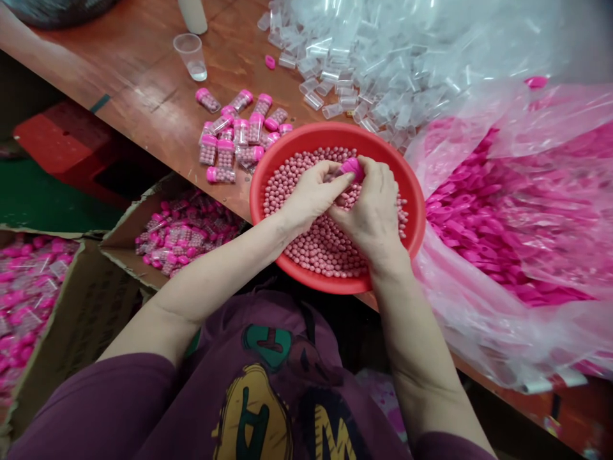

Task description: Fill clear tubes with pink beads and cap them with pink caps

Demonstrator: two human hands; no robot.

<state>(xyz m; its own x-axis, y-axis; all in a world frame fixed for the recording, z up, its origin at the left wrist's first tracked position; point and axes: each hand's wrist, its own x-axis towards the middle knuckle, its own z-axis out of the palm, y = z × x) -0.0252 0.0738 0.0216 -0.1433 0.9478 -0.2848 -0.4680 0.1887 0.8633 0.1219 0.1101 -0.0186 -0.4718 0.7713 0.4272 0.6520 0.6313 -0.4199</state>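
Over a red basin (416,211) of small pink balls (325,252), my two hands meet at a bright pink cap (352,167). My left hand (313,191) is closed, thumb against the cap, on what looks like a small clear container, mostly hidden by the fingers. From the other side my right hand (376,204) grips the cap with bent fingers. Left of the basin lies a cluster of filled, pink-capped bottles (225,153), some standing and some on their sides.
Clear empty containers (345,70) are heaped at the back right. A plastic bag (479,319) of loose pink caps (474,211) lies at the right. Cardboard boxes (90,306) of filled bottles stand below the table (138,83) at left. A plastic cup (190,57) stands behind.
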